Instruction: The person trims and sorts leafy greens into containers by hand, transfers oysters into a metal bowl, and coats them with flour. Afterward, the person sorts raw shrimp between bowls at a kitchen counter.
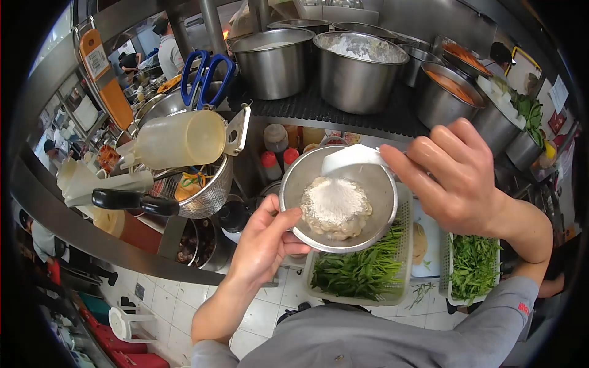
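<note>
My left hand point(267, 236) grips the lower left rim of a metal bowl point(383, 211), its thumb over the edge. Pale, wet-looking pieces of food point(343, 228) lie in the bowl with a heap of white powder point(334, 201) on top. Above the bowl's far edge, my right hand point(451, 172) is closed on the end of a white scoop point(350, 158). The scoop is tilted over the powder. Whether anything is left in the scoop cannot be seen.
Metal pots point(362, 76) stand on a dark shelf beyond the bowl. A squeeze bottle point(181, 140), blue-handled scissors point(205, 80) and a strainer point(211, 190) are at left. Below are baskets of greens point(362, 270) point(472, 264). People point(169, 52) stand farther back.
</note>
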Demonstrator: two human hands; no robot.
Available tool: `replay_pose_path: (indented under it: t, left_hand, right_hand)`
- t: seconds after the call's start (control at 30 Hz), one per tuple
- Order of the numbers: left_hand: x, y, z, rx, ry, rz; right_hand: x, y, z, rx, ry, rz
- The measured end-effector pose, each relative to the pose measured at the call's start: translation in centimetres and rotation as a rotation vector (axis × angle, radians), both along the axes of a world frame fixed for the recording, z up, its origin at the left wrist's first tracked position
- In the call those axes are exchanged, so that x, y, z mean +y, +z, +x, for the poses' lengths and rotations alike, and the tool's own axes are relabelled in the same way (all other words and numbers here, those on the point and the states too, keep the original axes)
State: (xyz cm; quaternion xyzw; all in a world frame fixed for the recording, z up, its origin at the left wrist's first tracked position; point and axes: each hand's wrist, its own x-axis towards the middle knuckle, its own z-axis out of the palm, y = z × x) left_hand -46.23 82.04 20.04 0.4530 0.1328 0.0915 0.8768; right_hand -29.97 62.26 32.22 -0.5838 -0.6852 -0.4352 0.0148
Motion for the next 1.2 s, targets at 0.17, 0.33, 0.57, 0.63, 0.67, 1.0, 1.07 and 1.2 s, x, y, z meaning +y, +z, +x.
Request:
replay_pose_path:
  t: [0.17, 0.33, 0.57, 0.63, 0.67, 1.0, 1.07, 1.2]
  left_hand:
    - [0.2, 0.3, 0.7, -0.028, 0.040, -0.013]
    - [0.8, 0.6, 0.6, -0.068, 0.066, -0.107]
    - [-0.1, -2.8, -0.6, -0.017, 0.127, -0.210]
    - [-0.3, -4.1, -1.2, 0.019, 0.139, -0.232]
    - [-0.4, -4.8, -1.7, 0.010, 0.144, -0.239]
    - [-2.4, -8.6, -5.2, 0.025, 0.272, -0.098]
    - [-2.8, -9.6, -7.0, 0.033, 0.287, -0.059]
    - [-3.9, -10.7, -10.2, 0.076, 0.271, -0.040]
  right_hand:
    - [-0.3, 1.7, 1.2, 0.230, -0.090, 0.074]
    - [4.0, 6.7, 8.2, 0.774, -0.260, 0.154]
    - [21.9, 7.8, 25.9, 0.630, -0.474, 0.028]
    - [25.0, 7.2, 26.3, 0.689, -0.543, 0.003]
    - [26.0, 7.0, 26.1, 0.693, -0.577, -0.022]
    - [18.7, 9.3, 21.0, 0.509, -0.175, -0.069]
    - [13.1, 8.3, 15.1, 0.459, -0.056, 0.091]
    - [5.4, 2.1, 0.5, 0.603, 0.087, -0.033]
